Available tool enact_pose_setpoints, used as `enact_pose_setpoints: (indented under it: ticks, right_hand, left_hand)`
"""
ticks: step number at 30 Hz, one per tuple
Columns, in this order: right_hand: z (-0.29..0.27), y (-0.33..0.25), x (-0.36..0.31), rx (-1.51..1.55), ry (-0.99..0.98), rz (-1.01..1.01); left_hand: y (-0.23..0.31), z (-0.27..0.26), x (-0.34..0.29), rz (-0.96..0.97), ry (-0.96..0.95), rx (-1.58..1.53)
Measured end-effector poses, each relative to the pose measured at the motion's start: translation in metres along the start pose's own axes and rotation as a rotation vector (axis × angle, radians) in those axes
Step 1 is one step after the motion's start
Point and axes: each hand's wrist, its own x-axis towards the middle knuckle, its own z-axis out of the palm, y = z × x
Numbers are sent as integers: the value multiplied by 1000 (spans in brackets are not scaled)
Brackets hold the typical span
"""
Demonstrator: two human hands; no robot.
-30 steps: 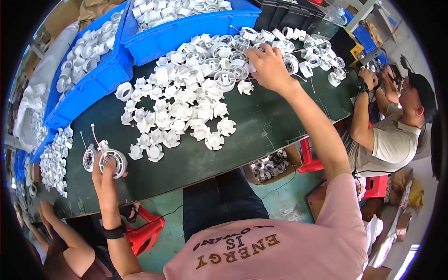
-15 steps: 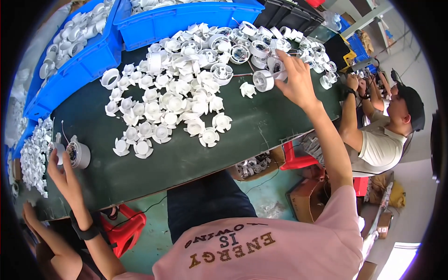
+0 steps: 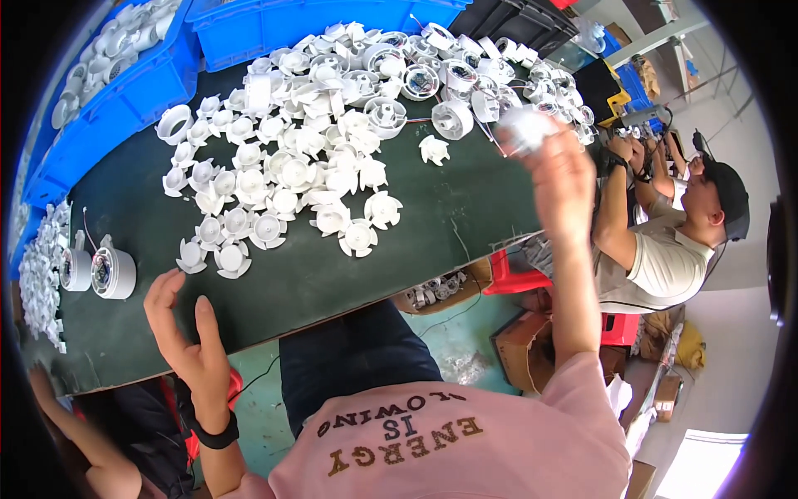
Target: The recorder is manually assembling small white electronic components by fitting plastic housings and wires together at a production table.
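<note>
1. Dark-green, flat desk (image 3: 432,220) extending beyond the fingers.
2. Right fingers (image 3: 559,156): gripping a white, rounded part (image 3: 525,129), motion-blurred, at their tips.
3. Left fingers (image 3: 164,308): spread, empty; white plastic finned rotors (image 3: 231,259) just beyond.
4. Step, judged: picking up; next move calls for a steady grip.

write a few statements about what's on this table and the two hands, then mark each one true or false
1. The left hand is empty. True.
2. Both hands are empty. False: the right hand holds a blurred white part.
3. Two white cylinders sit side by side near the table's left end. True.
4. The work surface is red. False: the tabletop is dark green.
5. The blue bin at upper left contains white pieces. True.
</note>
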Motion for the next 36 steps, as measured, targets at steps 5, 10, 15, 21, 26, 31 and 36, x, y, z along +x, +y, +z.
enact_pose_setpoints:
  ticks: [5,10,15,21,26,31,36]
  right_hand:
    - [44,54,-11,-78,19,-19]
    - [38,77,-4,-744,-68,-191]
    - [37,70,-25,-346,-79,5]
    - [35,66,-25,-525,-126,-163]
    - [33,71,-28,-561,-134,-157]
    - [33,69,-29,-633,-159,-100]
    - [38,54,-33,-863,-249,-177]
  left_hand:
    - [-6,9,1,24,46,-26]
    - [-8,10,1,-5,30,-35]
    - [-5,9,1,-22,22,-26]
    - [-9,10,-2,4,53,-14]
    - [-11,13,-2,14,32,-11]
    - [-12,13,0,-21,11,-35]
    - [2,3,-2,-89,-3,-65]
